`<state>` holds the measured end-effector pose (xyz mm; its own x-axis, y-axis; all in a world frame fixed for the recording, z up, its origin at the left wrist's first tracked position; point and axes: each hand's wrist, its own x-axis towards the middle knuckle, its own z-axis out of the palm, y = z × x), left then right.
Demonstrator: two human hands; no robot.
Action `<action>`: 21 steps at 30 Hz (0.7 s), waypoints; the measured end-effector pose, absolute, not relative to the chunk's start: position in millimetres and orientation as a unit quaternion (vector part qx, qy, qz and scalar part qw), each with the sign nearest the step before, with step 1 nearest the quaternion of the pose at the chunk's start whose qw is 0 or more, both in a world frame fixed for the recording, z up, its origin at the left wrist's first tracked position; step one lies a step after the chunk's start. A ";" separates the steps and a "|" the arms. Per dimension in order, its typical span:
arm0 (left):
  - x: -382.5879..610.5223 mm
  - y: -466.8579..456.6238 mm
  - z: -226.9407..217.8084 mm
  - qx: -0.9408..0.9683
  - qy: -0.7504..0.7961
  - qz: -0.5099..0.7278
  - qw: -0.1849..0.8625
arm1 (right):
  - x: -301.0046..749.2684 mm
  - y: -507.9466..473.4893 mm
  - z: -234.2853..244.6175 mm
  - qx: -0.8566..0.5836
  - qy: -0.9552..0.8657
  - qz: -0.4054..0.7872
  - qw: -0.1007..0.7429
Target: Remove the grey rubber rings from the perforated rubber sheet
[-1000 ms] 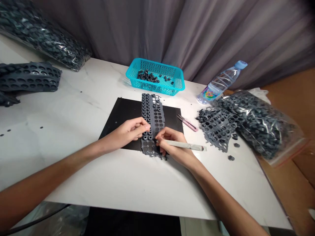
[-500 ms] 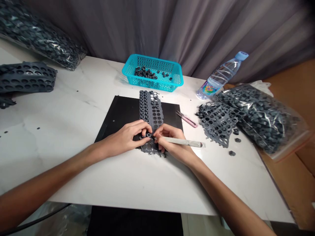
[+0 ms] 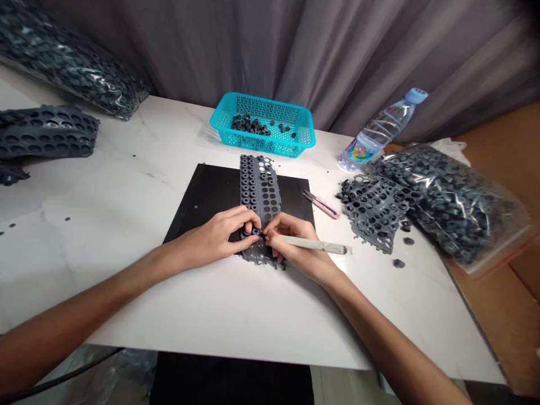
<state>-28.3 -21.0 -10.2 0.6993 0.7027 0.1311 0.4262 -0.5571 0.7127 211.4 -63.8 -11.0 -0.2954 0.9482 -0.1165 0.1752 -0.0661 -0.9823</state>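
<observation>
Right hand (image 3: 301, 247): closed round a pale pen-shaped tool (image 3: 314, 244), thumb and fingers pinching it near its working end. Handle runs out to the right, nearly level, blunt end past my knuckles. Tip is down at the grey sheet (image 3: 270, 197), mostly hidden by my fingers; can't tell what it's touching.

Left hand (image 3: 215, 233): thumb and fingertips parted, set either side of a ring (image 3: 255, 232) on the sheet. Can't tell if I'm pinching the ring or just steadying it. Fingertips of both hands nearly meet, centre of frame.

Sheet is mid-frame, lengthwise away from me, over the black mat (image 3: 219, 191), near end past the mat's front edge. Two columns of rings down its left half, rows of round holes down the right. Near end is ragged, partly under my hands.

Around it: blue basket (image 3: 261, 147) at upper centre, small dark pieces (image 3: 248, 125) inside, mostly toward its left. Pink snips (image 3: 324, 207) right of centre, by the mat's right edge. Bottle (image 3: 379, 132) leans at upper right, blue cap up. Below it, a holed scrap (image 3: 373, 214) beside a full clear bag (image 3: 455, 202); loose bits (image 3: 398, 263) lie near. Second bag (image 3: 84, 67) fills the upper left, a curled holed sheet (image 3: 50, 135) below it. All on the white table (image 3: 211, 315).
</observation>
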 end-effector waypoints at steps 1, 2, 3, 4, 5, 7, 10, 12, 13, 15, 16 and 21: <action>-28.5 -21.8 -11.5 0.862 0.328 0.202 0.330 | 211.3 -64.0 -10.4 -0.480 -0.588 0.549 0.349; -28.8 -22.6 -12.5 0.865 0.329 0.199 0.323 | 211.0 -64.1 -9.7 -0.481 -0.591 0.547 0.348; -29.3 -23.2 -13.2 0.868 0.330 0.196 0.316 | 210.6 -64.1 -8.9 -0.482 -0.595 0.542 0.346; -30.0 -23.6 -13.5 0.871 0.331 0.193 0.309 | 210.1 -64.1 -8.1 -0.484 -0.602 0.535 0.344; -30.7 -23.7 -13.3 0.873 0.331 0.188 0.305 | 209.7 -64.1 -7.4 -0.487 -0.611 0.524 0.340; -32.2 -22.9 -12.3 0.880 0.323 0.174 0.303 | 208.5 -64.3 -5.9 -0.494 -0.629 0.500 0.332; -34.1 -20.6 -11.7 0.895 0.293 0.156 0.298 | 206.6 -65.4 -3.8 -0.505 -0.645 0.471 0.327; -34.6 -20.3 -13.6 0.909 0.270 0.155 0.277 | 205.3 -66.4 -3.0 -0.507 -0.652 0.459 0.328; -34.4 -21.1 -15.1 0.916 0.260 0.157 0.262 | 204.5 -66.8 -3.0 -0.506 -0.657 0.453 0.328; -33.4 -24.0 -17.7 0.926 0.235 0.180 0.235 | 203.1 -67.4 -3.7 -0.503 -0.667 0.441 0.328; -32.7 -25.9 -18.3 0.923 0.228 0.204 0.231 | 202.3 -67.6 -4.4 -0.503 -0.671 0.434 0.329; -31.0 -28.7 -10.9 0.822 0.352 0.333 0.300 | 200.6 -69.0 -8.3 -0.523 -0.661 0.418 0.339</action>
